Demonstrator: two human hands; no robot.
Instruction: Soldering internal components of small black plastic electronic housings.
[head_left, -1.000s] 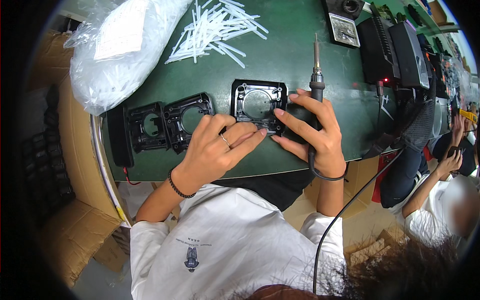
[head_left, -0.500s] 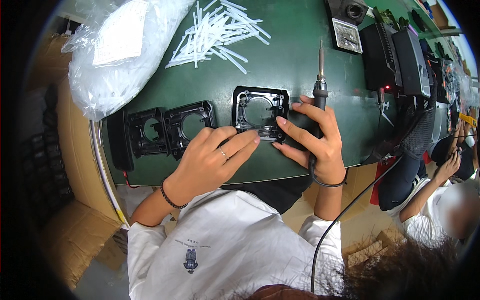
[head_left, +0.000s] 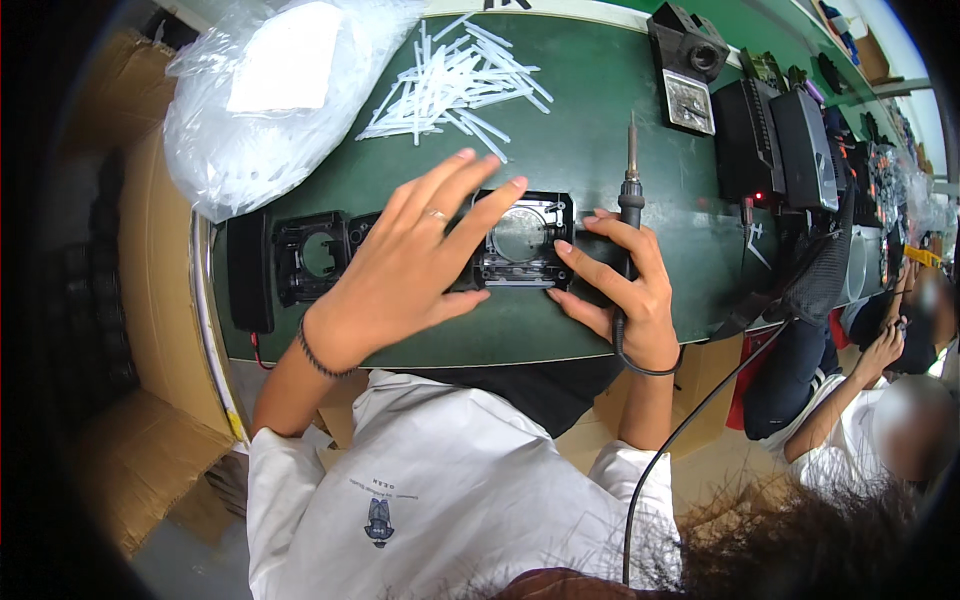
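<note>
A black plastic frame-shaped housing (head_left: 561,268) with a large round opening lies on the green bench in front of me. My right hand (head_left: 645,305) holds a soldering iron (head_left: 630,200), its bare metal tip pointing away from me, while the thumb and fingertips rest along the housing's right edge. Over the housing's left side, my left hand (head_left: 395,255) is spread wide with nothing in it; whether its thumb touches the housing I cannot tell. Left of it sits another similar housing (head_left: 293,262); a further one between is mostly hidden under that hand.
White plastic sticks (head_left: 450,85) lie heaped at the back, beside a filled clear bag (head_left: 240,150). A soldering-iron stand (head_left: 688,45) and black boxes (head_left: 745,140) occupy the back right. The iron's cable (head_left: 690,420) runs past my right arm. Another person (head_left: 830,420) works at far right.
My left hand has lifted its fingertips off the housing's near edge and spread open, moving away from me and to the left. My right hand keeps the iron and its place at the housing.
</note>
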